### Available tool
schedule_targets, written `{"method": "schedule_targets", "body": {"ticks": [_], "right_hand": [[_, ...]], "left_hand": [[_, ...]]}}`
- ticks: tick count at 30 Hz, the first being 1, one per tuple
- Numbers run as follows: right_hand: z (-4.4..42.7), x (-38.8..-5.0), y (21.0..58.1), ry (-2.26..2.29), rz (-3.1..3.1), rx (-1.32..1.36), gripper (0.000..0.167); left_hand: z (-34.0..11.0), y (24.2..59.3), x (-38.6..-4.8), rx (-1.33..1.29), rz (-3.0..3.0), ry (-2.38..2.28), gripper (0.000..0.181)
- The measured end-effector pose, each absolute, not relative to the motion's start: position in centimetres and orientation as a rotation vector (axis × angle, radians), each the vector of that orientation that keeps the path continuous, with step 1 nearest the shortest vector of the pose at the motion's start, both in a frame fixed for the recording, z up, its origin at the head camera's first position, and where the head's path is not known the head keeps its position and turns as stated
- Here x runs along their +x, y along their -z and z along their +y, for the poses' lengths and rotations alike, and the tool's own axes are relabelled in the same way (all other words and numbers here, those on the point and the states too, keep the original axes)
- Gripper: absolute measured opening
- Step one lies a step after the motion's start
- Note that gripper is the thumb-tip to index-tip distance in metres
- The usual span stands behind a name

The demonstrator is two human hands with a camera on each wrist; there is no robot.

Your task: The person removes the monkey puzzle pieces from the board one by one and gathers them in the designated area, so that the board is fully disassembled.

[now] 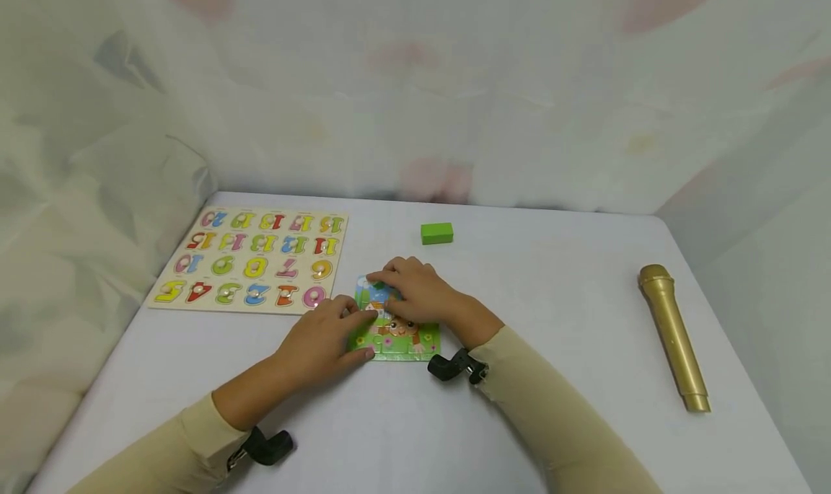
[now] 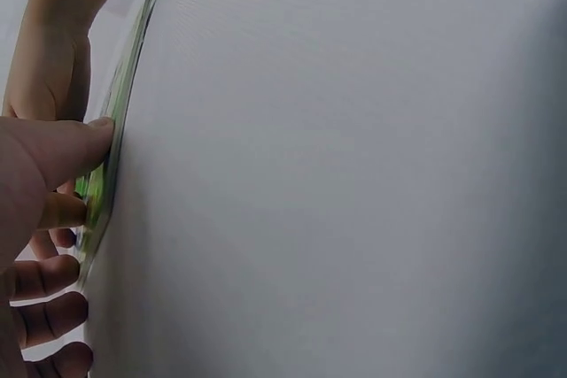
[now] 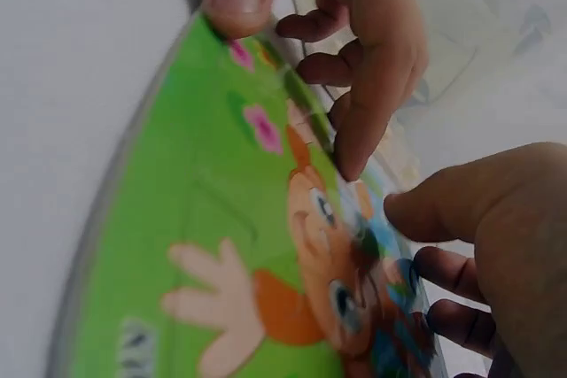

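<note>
A small picture puzzle [image 1: 396, 344] with a green ground and a cartoon figure lies flat on the white table. My left hand [image 1: 319, 341] rests at its left side, thumb on the lower left corner and index finger on the picture. From the upper right, my right hand [image 1: 418, 292] touches the puzzle's top part with its fingers. In the right wrist view, the puzzle [image 3: 204, 210] fills much of the frame, with fingers of both hands on it. The left wrist view shows the puzzle [image 2: 115, 121] edge-on beside my left thumb.
A wooden number board [image 1: 243, 265] with colourful digits lies at the back left, close to my left hand. Behind the puzzle sits a green block [image 1: 437, 234]. A gold microphone-shaped object [image 1: 675, 339] lies at the right. Pale patterned cloth [image 1: 519, 104] hangs behind the table.
</note>
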State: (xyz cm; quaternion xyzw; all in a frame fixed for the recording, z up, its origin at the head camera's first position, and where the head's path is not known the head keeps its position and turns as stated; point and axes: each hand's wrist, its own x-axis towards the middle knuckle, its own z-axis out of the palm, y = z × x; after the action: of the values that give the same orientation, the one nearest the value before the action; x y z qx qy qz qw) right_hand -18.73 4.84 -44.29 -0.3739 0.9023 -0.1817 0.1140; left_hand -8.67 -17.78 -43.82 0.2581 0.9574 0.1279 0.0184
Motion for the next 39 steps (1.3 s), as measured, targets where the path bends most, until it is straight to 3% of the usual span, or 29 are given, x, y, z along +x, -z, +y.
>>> {"method": "schedule_targets", "body": {"ticks": [39], "right_hand": [[2.4,-19.8,43.7,0.55,2.642,-0.881,0.04]], "left_hand": [[-17.4,43.7,-9.3,0.698,2.9,-0.382,0.072]]}}
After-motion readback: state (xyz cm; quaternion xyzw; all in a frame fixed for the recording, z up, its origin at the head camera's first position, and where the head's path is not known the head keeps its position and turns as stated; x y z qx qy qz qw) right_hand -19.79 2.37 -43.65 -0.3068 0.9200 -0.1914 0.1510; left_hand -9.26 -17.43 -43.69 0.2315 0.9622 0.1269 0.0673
